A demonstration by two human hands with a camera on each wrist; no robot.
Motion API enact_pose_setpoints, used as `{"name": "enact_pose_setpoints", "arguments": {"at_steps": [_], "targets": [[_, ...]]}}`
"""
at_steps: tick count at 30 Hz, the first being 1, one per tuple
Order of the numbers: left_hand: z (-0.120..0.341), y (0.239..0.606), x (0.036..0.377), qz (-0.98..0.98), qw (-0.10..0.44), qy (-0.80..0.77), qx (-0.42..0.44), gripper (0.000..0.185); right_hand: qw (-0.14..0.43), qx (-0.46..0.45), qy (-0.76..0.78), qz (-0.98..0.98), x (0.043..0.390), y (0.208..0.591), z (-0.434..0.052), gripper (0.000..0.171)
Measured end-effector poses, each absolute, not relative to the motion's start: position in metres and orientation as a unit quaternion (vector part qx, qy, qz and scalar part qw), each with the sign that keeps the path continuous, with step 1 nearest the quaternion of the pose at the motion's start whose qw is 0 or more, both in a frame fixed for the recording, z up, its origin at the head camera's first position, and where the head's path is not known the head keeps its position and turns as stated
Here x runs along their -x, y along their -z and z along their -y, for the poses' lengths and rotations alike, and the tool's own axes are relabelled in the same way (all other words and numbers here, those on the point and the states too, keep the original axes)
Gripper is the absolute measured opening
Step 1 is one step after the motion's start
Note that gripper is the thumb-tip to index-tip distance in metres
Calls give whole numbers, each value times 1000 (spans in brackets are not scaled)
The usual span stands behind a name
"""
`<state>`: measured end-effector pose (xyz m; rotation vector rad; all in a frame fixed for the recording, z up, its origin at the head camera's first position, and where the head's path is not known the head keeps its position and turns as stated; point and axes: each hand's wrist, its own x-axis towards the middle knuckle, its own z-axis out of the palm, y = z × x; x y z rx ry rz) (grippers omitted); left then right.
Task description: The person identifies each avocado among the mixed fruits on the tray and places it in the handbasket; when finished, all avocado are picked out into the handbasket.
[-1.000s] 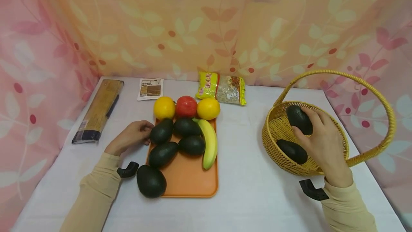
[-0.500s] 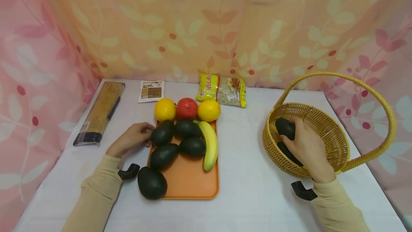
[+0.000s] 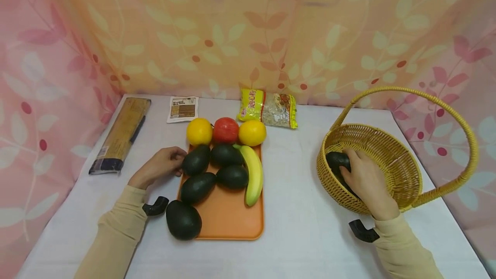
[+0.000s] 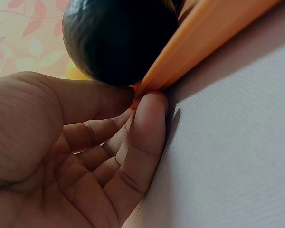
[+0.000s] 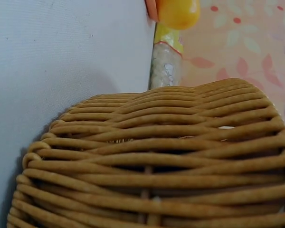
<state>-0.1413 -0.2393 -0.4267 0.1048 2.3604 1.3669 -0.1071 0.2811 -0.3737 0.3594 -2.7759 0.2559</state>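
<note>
**One avocado [image 3: 335, 159] in the right hand [image 3: 364, 180], low in the basket [image 3: 401, 165]**

Head view: from my station I see this hand's fingers curled round it at nine o'clock inside the basket, a second avocado [image 3: 339, 180] partly hidden below. To do this well, I judge, I should let the weight settle before loosening, since a smooth oval could roll off its neighbour, then draw out clear of the handle. The left hand [image 3: 162, 165] is between nine and ten o'clock on the orange tray [image 3: 228, 216]. At the tray's one o'clock lies a yellow packet [image 3: 267, 109] whose red characters I read as 通心粉, macaroni. At eleven, a white sachet [image 3: 183, 109] has print too small to read, as has the long brown packet [image 3: 122, 134] out at ten.

Left wrist view: thumb and fingertip pinch the tray's rim, with a tray-side avocado [image 4: 118, 42] just above, towards eleven o'clock. A light, steady pinch should serve. No writing shows.

Right wrist view: basket weave fills the lower half and hides the fingers, so I cannot tell their hold from here. Between twelve and one, a yellow fruit [image 5: 179, 12] sits above the same packet, its lettering unreadable.
</note>
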Motion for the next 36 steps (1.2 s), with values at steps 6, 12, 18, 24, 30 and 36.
{"name": "enact_pose_setpoints", "arguments": {"at_steps": [6,12,18,24,30,36], "targets": [[238,425,140,-842,202,-497,-47,34,159,-127,-85,975,104,374,-283,38],[239,430,141,-853,199,-482,-35,31,138,-114,-84,980,102,371,-280,38],[239,433,143,-850,203,-486,-32,32,167,-116,-81,976,101,369,-276,39],[238,430,142,-846,203,-491,-35,32,249,-165,-81,951,97,349,-253,32],[237,427,143,-848,206,-488,-33,33,304,-249,-119,912,88,334,-210,28],[241,428,140,-849,204,-486,-42,34,289,-349,-151,879,74,333,-148,33]]}}
